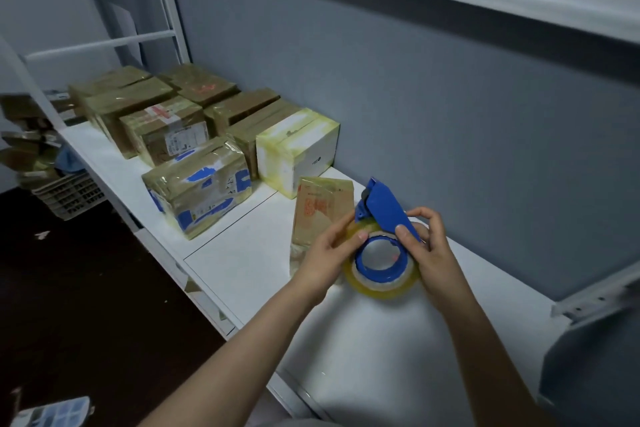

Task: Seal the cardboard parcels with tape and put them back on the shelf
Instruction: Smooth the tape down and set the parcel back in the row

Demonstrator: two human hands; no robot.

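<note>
Gripping the blue tape dispenser (384, 208), the right hand (433, 253) steadies it while the left hand (329, 253) pinches the tape roll (377, 288). The small cardboard parcel (318, 204) stands on the shelf (242, 253) just behind them; it seems best to free the tape's end first.

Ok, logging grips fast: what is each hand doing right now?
Left hand: grips the tape roll at its edge.
Right hand: grips the blue tape dispenser, thumb on its handle.
</note>
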